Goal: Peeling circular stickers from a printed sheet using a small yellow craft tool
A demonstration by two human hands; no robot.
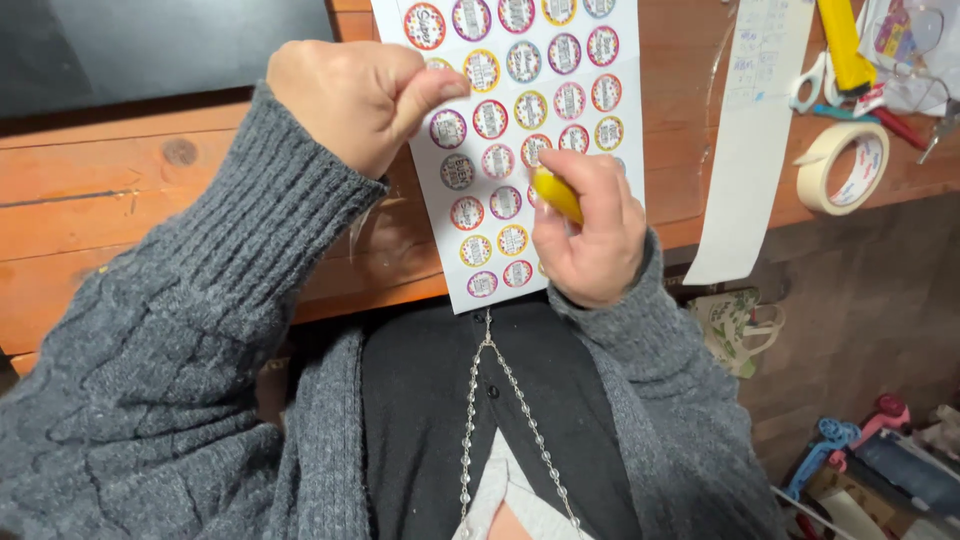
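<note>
While left hand (355,95) pinches white round-sticker sheet (520,140), right hand (590,230) grips small yellow tool (556,193) just right, tip up-left.

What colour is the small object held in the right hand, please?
Yellow; the small object sits in the right hand, in the head view.

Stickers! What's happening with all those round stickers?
A person in a grey knitted cardigan is holding a white sheet of round colourful stickers over the edge of a wooden table. The left hand pinches the sheet's left side with its fingers. The right hand grips a small yellow object against the lower part of the sheet; what it is cannot be told. On the table to the right lie a roll of masking tape, scissors and a long paper strip.
</note>
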